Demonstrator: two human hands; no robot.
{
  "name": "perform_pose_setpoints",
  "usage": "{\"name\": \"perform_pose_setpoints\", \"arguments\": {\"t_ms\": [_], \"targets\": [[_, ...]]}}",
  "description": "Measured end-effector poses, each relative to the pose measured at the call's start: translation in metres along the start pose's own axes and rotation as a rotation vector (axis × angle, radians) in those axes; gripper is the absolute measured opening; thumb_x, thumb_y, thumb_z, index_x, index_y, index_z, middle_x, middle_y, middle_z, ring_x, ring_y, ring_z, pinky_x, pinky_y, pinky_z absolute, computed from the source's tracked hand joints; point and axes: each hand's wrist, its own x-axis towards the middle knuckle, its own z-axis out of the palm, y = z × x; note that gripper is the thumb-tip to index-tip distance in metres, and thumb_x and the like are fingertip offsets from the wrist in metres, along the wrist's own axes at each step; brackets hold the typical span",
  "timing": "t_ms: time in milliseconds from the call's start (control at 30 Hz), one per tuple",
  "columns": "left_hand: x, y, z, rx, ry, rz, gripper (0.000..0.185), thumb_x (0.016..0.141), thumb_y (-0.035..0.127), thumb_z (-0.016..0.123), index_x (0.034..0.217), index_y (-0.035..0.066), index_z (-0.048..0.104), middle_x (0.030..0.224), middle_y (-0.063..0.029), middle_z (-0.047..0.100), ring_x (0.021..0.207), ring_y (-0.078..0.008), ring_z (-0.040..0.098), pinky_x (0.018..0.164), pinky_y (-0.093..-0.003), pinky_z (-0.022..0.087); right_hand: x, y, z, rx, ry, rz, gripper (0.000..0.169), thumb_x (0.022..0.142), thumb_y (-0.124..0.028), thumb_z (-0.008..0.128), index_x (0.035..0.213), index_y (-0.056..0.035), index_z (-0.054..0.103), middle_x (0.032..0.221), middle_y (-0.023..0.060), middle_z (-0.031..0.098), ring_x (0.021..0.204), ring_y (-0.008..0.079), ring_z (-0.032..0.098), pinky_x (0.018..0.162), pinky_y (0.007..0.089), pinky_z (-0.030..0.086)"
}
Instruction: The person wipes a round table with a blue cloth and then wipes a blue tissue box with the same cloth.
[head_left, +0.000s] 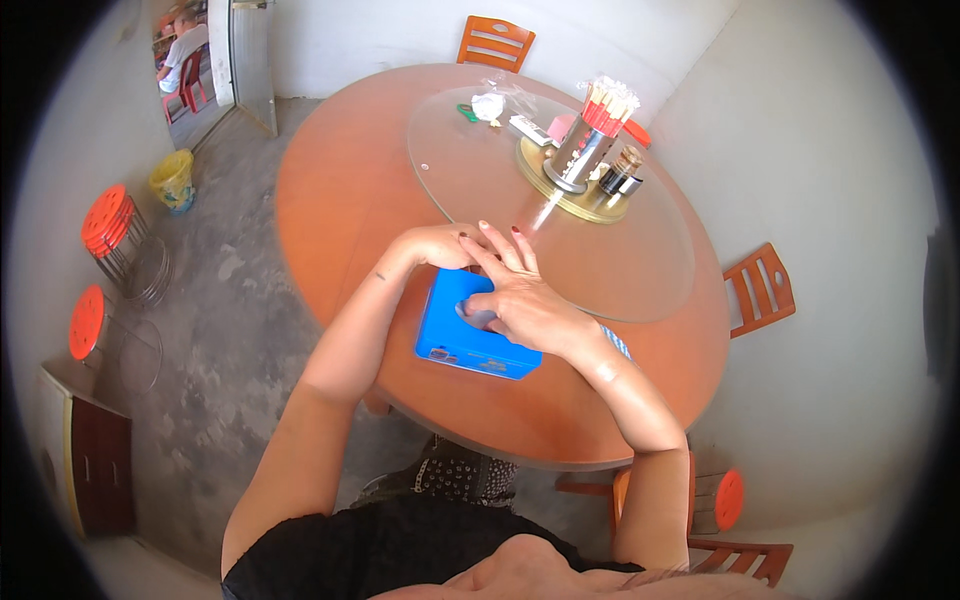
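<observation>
A blue tissue box (450, 330) with an oval opening in its top rests on the near part of the round wooden table (337, 202). My left hand (441, 246) is bent around the far side of the box, its fingertips mostly hidden. Over the box is my right hand (517, 292), its thumb and forefinger reaching into the opening and the other fingers stretched out ahead. Whether they pinch anything inside is hidden. A blue-and-white checked item (616, 343) shows partly behind my right forearm.
A glass turntable (480, 187) carries a metal chopstick holder (579, 154), small jars (621, 171), a green-handled tool (466, 112) and crumpled plastic (488, 106). Wooden chairs (761, 291) and red stools (105, 214) stand around. A yellow bin (172, 180) is near the doorway; a seated person (184, 56) is beyond.
</observation>
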Motion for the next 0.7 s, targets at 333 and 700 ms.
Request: {"name": "perform_pose_setpoints", "arguments": {"t_ms": [333, 700], "targets": [[0.019, -0.036, 0.004, -0.027, -0.036, -0.082, 0.034, 0.097, 0.019, 0.064, 0.127, 0.003, 0.067, 0.123, -0.0162, 0.07, 0.111, -0.0238, 0.066, 0.092, -0.0359, 0.053, -0.006, 0.011, -0.008, 0.042, 0.034, 0.003, 0.021, 0.075, -0.005, 0.078, 0.067, -0.0083, 0.059, 0.151, 0.0169, 0.047, 0.151, 0.0377, 0.025, 0.124, 0.0613, 0.009], [0.016, -0.023, 0.003, 0.183, 0.11, -0.064, 0.032, 0.098, 0.018, 0.061, 0.123, -0.002, 0.068, 0.103, -0.0163, 0.074, 0.09, -0.021, 0.068, 0.082, -0.0349, 0.054, -0.026, 0.03, -0.017, 0.916, 0.455, 0.54, 0.003, 0.106, -0.009, 0.051, 0.103, -0.0073, 0.05, 0.084, 0.0022, 0.057, 0.077, 0.011, 0.054, 0.07, 0.0292, 0.045]]}}
